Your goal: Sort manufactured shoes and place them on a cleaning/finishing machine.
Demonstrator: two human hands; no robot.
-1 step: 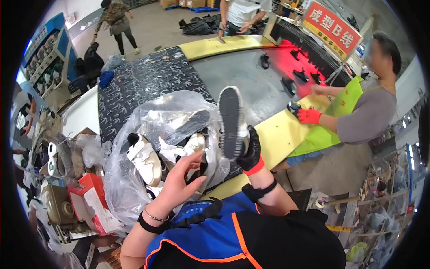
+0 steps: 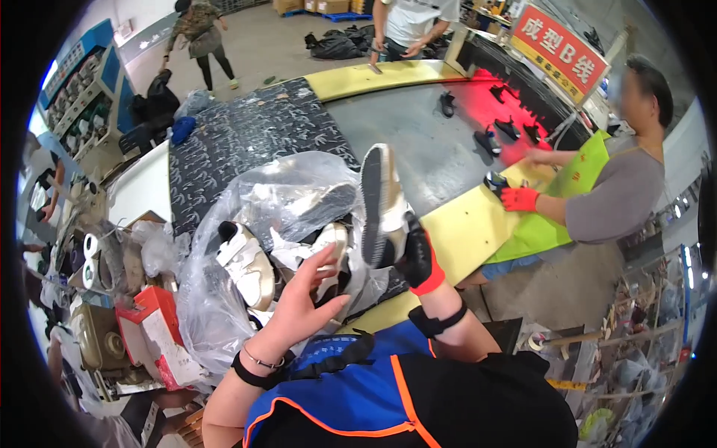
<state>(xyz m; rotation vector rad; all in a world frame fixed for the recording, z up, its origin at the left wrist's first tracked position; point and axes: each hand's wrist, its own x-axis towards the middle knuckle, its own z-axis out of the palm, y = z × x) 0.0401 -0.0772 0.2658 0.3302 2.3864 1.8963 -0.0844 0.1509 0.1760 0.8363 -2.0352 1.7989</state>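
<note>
White-and-beige sneaker (image 2: 390, 213) is the main thing here, and it's up in the right hand (image 2: 415, 260), which wears a black glove with a red-orange cuff. That hand has a grip on the lower part from the right side, though some of its fingers are hidden. The shoe stands on end, tilted slightly, dark ridged sole facing left and just right of the clear plastic bag (image 2: 198, 306). The left hand (image 2: 300, 300) is bare and empty, fingers spread and a bit curled, near the white sneaker (image 2: 250, 270) in the bag; can't tell if it's touching anything in there. As for writing, the big one is the red sign (image 2: 556, 56) at far right: large white characters, with smaller dark ones on a yellow strip below. There's also pale lettering on the wearer's blue apron (image 2: 388, 384), too small to make out, plus a little reddish mark on the co-worker's lime-green apron (image 2: 594, 166). That co-worker, over on the right, has a red glove (image 2: 519, 199) by a dark shoe (image 2: 495, 181) at the yellow table edge (image 2: 463, 239). Red cardboard box (image 2: 158, 312) sits near left.
</note>
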